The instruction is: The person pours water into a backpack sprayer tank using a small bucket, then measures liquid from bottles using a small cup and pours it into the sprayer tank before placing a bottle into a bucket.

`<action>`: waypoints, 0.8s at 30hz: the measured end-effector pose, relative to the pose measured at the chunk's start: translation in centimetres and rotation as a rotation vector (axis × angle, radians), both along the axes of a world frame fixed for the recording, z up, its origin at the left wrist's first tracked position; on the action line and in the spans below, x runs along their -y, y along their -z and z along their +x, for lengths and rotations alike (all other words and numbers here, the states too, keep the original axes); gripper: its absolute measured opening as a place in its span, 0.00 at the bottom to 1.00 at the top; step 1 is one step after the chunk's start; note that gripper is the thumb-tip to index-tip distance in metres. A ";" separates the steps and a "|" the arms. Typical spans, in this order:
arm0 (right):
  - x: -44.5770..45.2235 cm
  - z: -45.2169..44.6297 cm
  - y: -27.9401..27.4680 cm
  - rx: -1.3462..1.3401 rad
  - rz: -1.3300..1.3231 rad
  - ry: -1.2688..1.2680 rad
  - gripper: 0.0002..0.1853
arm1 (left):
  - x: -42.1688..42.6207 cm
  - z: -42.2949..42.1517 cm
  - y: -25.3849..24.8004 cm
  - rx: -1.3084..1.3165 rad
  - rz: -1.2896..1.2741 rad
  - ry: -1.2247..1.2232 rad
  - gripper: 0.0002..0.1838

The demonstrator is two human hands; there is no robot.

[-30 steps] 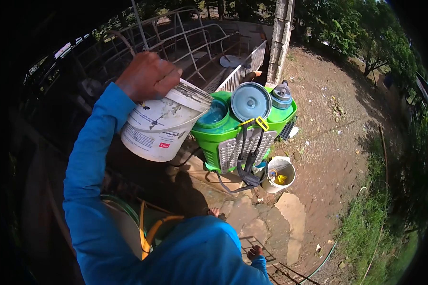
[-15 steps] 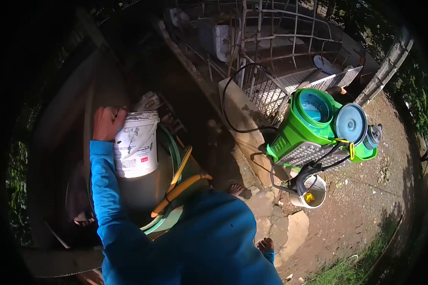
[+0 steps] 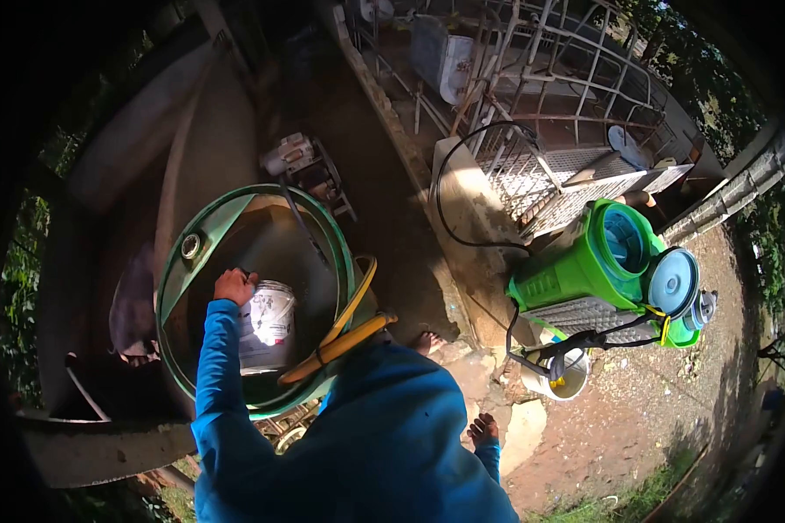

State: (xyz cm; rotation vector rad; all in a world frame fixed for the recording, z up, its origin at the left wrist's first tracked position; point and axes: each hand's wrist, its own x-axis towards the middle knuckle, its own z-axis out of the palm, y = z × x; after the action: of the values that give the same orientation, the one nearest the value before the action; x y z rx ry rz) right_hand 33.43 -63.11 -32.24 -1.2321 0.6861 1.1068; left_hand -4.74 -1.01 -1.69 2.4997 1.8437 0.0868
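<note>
My left hand (image 3: 235,286) is closed on the rim of a white bucket (image 3: 267,329) with worn dark markings. The bucket is low inside a big green drum (image 3: 167,336), whose dark contents look like water. A yellow-orange hose (image 3: 344,340) hangs over the drum's near right rim. My right hand (image 3: 483,429) is low beside my body, its fingers a little apart and nothing visible in them. To the right stands a green backpack sprayer (image 3: 554,277) with its wide mouth uncovered and its round blue lid (image 3: 674,281) beside the opening.
A second white bucket (image 3: 571,383) sits below the sprayer's straps. Behind the drum is a motor pump (image 3: 310,166). A metal-barred pen (image 3: 576,113) fills the back right, with a black hose (image 3: 438,196) along its low wall. A dark animal (image 3: 135,301) is at the left.
My left hand has taken the white bucket down into the drum, where it was held higher before. The view has shifted, so more of the drum shows. The right hand stays low.
</note>
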 end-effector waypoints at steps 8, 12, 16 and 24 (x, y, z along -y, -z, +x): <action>0.5 -3.4 1.6 -0.052 -0.130 -0.065 0.30 | -3.0 1.8 2.3 -0.078 -0.063 -0.027 0.23; -0.6 -4.6 -3.4 0.037 -0.246 -0.138 0.27 | -4.1 2.4 4.0 -0.064 0.032 0.011 0.24; 1.7 -5.1 -0.1 -0.029 -0.255 -0.107 0.25 | -3.9 3.0 3.9 -0.040 0.051 -0.012 0.26; -1.5 -1.5 -2.7 0.029 -0.251 -0.143 0.26 | -1.5 3.3 5.5 0.059 0.164 -0.069 0.26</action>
State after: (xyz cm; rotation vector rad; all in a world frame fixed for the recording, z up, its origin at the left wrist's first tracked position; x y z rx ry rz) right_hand 31.97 -61.62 -29.54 -1.5283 0.7405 1.1426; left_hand -1.48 0.46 -7.19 2.5044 1.9750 0.3235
